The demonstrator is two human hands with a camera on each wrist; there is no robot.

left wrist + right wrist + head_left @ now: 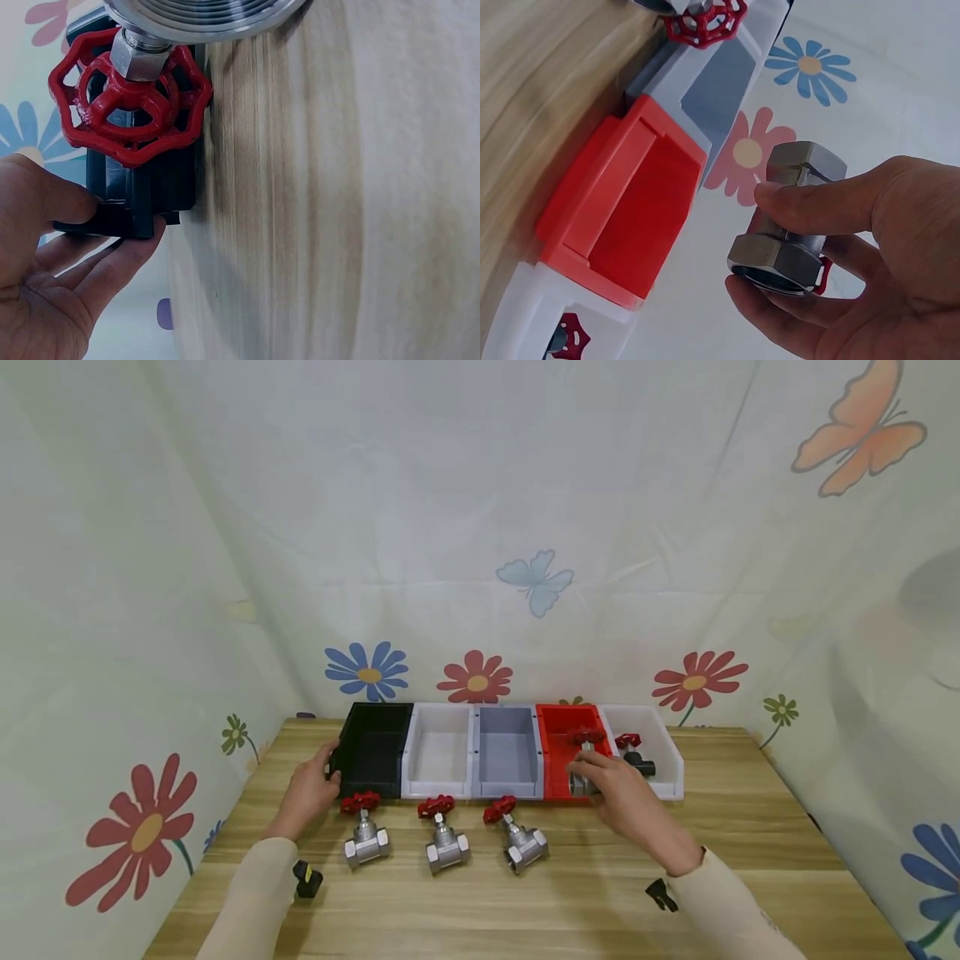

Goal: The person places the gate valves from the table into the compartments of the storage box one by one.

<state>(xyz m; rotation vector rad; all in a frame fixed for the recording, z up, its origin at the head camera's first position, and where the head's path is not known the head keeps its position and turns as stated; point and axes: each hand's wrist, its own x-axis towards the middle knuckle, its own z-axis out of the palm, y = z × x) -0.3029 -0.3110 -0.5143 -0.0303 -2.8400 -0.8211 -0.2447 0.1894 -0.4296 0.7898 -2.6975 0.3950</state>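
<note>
With the left hand (309,787) I grip the left side wall of the black bin (373,747); the left wrist view shows thumb and fingers on either side of its edge. My right hand (626,797) holds a metal gate valve (776,259) over the red bin (557,722), thumb and fingers around its hexagonal-ended body. Its red handwheel (587,737) points toward the back, mostly hidden by the body in the right wrist view. Three similar valves lie in front of the bins: a left one (366,842), a middle one (447,848) and a right one (527,847).
Between the black and red bins stand a white bin (441,756) and a grey bin (508,756). The rightmost white bin (667,743) contains a red-handled valve with a black body (640,765). A flower-patterned curtain (450,568) hangs behind the wooden table (450,918).
</note>
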